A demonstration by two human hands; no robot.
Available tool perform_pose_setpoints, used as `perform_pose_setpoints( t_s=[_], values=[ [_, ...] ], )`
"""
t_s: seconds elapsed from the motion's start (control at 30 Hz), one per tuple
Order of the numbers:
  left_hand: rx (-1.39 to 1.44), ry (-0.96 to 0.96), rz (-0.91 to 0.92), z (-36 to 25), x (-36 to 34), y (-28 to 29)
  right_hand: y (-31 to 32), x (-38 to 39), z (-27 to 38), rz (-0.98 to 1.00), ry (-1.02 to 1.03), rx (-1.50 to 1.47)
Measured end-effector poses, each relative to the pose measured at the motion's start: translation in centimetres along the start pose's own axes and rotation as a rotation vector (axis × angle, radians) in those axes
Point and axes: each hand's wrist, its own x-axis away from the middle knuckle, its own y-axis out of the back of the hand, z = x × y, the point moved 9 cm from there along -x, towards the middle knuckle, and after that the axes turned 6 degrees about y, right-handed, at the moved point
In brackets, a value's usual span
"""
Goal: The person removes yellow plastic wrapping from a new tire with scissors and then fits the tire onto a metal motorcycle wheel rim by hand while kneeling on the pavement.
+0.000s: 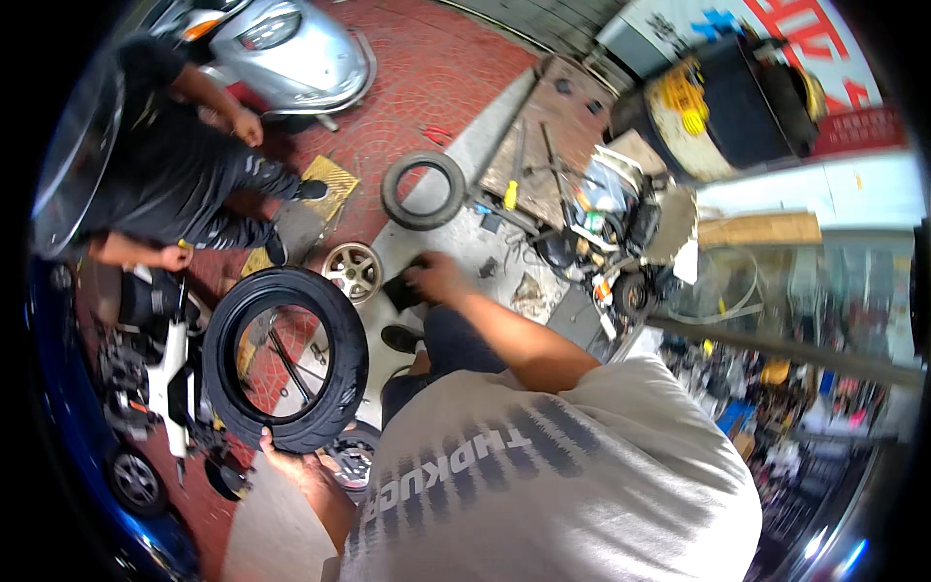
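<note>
My left hand (282,458) grips the lower edge of a black scooter tyre (339,388), fingers closed on its tread. The tyre is held up off the floor with no wheel inside, and the ground shows through its middle. My right hand (441,279) is ahead of my knee, blurred, next to a dark flat thing (402,291); whether it holds that thing is unclear. Just past the raised tyre lies a bronze spoked wheel rim (352,273). A second, worn tyre (391,189) lies farther off on the floor.
At left, a person in dark clothes (155,165) stands near a silver scooter (291,58) and a partly stripped scooter (175,373). A cluttered wooden board (553,136) with tools is at far right, before a drum (718,107). Long metal bars (288,367) lie on the red paving.
</note>
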Motion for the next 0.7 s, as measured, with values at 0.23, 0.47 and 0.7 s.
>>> perform_pose_setpoints(
  t_s=[0.23,0.47,0.7],
  values=[
    [-0.152,0.163,0.164,1.0,-4.8,-3.6,19.8,18.3,-28.3,-0.700,-0.609,-0.473],
    [-0.406,0.357,0.170,8.8,-1.6,-9.3,21.1,31.0,-48.4,-0.605,-0.749,-0.243],
    [-0.436,0.400,0.227,14.6,3.2,-11.0,29.7,36.0,-50.5,-0.861,-0.977,-0.234]
  ],
)
